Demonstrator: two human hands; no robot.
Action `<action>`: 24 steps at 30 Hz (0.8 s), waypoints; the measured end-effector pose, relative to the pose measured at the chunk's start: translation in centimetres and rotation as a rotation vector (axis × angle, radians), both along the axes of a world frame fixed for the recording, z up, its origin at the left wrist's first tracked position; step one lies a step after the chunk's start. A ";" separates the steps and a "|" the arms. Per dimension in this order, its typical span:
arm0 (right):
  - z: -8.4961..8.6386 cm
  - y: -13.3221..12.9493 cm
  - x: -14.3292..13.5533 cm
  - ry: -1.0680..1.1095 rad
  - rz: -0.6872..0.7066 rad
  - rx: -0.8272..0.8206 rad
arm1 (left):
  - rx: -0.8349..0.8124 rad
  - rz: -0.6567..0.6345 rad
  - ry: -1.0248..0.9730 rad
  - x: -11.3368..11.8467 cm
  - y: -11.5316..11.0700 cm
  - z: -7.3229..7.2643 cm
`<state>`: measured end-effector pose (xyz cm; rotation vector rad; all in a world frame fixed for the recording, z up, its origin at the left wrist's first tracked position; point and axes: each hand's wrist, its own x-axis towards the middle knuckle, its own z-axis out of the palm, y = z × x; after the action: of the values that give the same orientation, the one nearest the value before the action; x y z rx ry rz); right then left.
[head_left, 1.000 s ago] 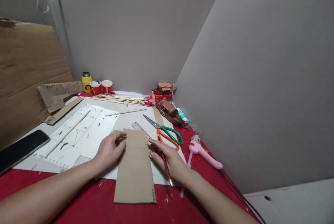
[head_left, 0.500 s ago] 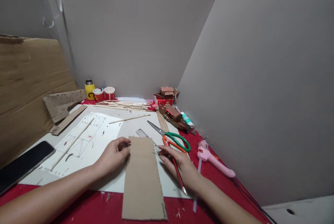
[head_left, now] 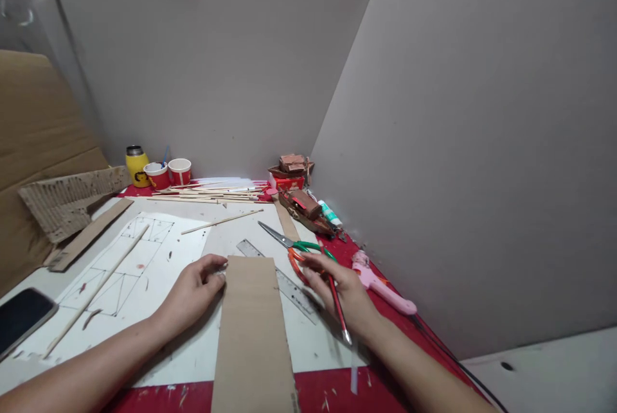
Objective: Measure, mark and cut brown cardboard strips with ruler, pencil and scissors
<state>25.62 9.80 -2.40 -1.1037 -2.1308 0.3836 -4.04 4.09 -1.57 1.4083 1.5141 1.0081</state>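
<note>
A rectangular cardboard piece (head_left: 253, 329) lies flat in front of me, running past the bottom edge of the view. My left hand (head_left: 200, 288) rests at its upper left edge, fingers curled with the tips on the card. In my right hand (head_left: 340, 288) is a red pencil (head_left: 337, 307), slanting down from between the fingers. The same hand's fingertips are at the handles of the scissors (head_left: 277, 234), which have green and orange grips; whether they grasp them is unclear. A clear ruler (head_left: 296, 292) passes under the cardboard, showing on both sides.
Left of the cardboard lie a paper with drawn trusses (head_left: 132, 272), a wooden stick (head_left: 103, 281) and a phone (head_left: 24, 322). A pink glue gun (head_left: 385, 289) is at right. Behind are thin sticks (head_left: 212, 194), cups (head_left: 180, 172), a yellow bottle (head_left: 137, 166) and brown model boats (head_left: 303, 205).
My right hand has left the cardboard's right edge and moved to the scissors' handles, keeping the pencil. More of the ruler shows. The view has shifted; my left hand stays at the card.
</note>
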 end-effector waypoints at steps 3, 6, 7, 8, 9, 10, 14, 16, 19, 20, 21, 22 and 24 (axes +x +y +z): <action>1.3 2.2 1.5 -0.080 -0.210 0.012 | 0.022 -0.004 0.018 -0.1 -0.1 -0.4; 2.4 5.0 2.8 -0.225 -0.389 0.011 | 0.038 -0.014 0.034 -0.2 -0.2 -0.3; 2.6 5.8 3.0 -0.283 -0.445 0.005 | 0.042 -0.018 0.040 -0.2 -0.2 -0.2; 2.7 6.5 3.2 -0.341 -0.488 -0.005 | 0.045 -0.024 0.046 -0.2 -0.2 -0.1; 2.7 7.2 3.2 -0.397 -0.519 -0.017 | 0.050 -0.029 0.051 -0.3 -0.2 0.0; 2.7 7.7 3.2 -0.450 -0.539 -0.031 | 0.054 -0.034 0.055 -0.3 -0.1 0.0; 2.5 9.0 2.8 -0.612 -0.537 -0.083 | 0.070 -0.048 0.066 -0.4 -0.2 -0.1; 2.4 9.4 2.7 -0.657 -0.532 -0.106 | 0.075 -0.049 0.071 -0.4 -0.3 -0.2; 2.2 10.0 2.7 -0.689 -0.520 -0.139 | 0.075 -0.044 0.078 -0.3 -0.3 -0.3; 2.1 10.2 2.7 -0.691 -0.510 -0.150 | 0.076 -0.043 0.081 -0.3 -0.3 -0.3; 2.0 10.5 2.8 -0.689 -0.499 -0.158 | 0.076 -0.044 0.081 -0.3 -0.2 -0.3; 1.8 10.7 2.8 -0.681 -0.489 -0.164 | 0.077 -0.045 0.082 -0.3 -0.2 -0.3; 1.5 11.2 3.0 -0.650 -0.478 -0.167 | 0.076 -0.047 0.080 -0.3 -0.2 -0.4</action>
<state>28.66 20.97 -0.94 -1.9866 -2.2783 -0.0400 -4.38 3.92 -1.96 1.5465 1.5069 1.0007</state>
